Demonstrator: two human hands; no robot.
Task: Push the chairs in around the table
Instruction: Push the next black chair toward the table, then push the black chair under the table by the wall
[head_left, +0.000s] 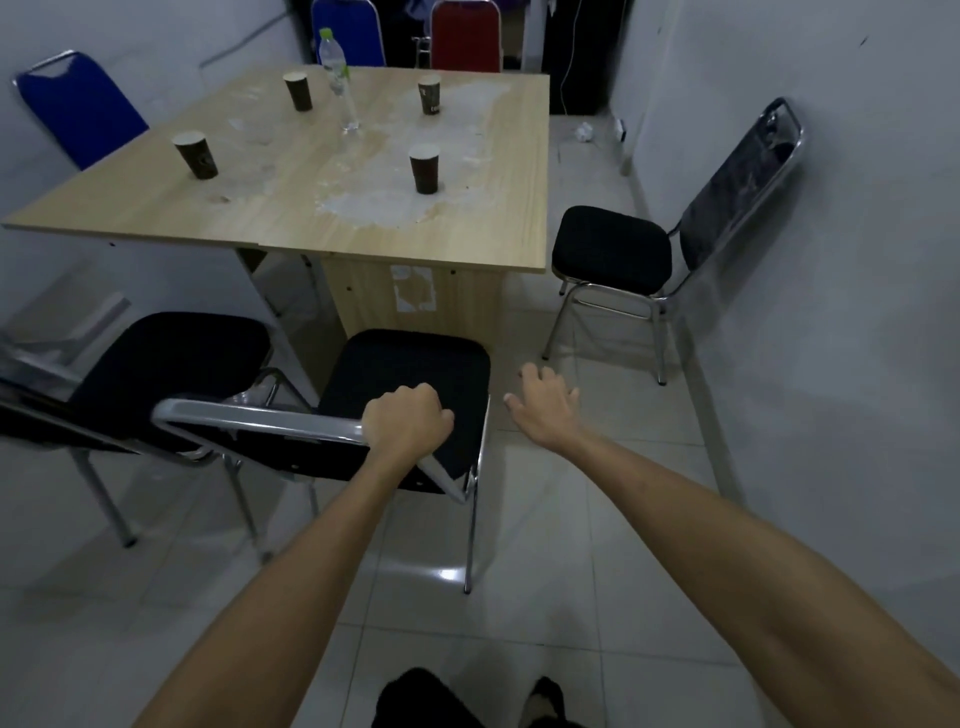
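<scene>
Pale wood-grain laminate, chromed tube, matt black cloth, glossy tile.

The square light wood-laminate table (291, 208) has a smooth top smeared with chalky white patches. The nearest black chair (410, 374) has a matt cloth seat and a polished metal tube frame, gripped by the bare left hand (405, 421). The dark paper cups (425, 169) look matt; the clear plastic bottle (340, 78) shines. The pale floor tiles (545, 545) are glossy.

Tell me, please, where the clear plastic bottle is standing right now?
In the head view, the plastic bottle stands upright on the far part of the wooden table, between the two far paper cups.
</scene>
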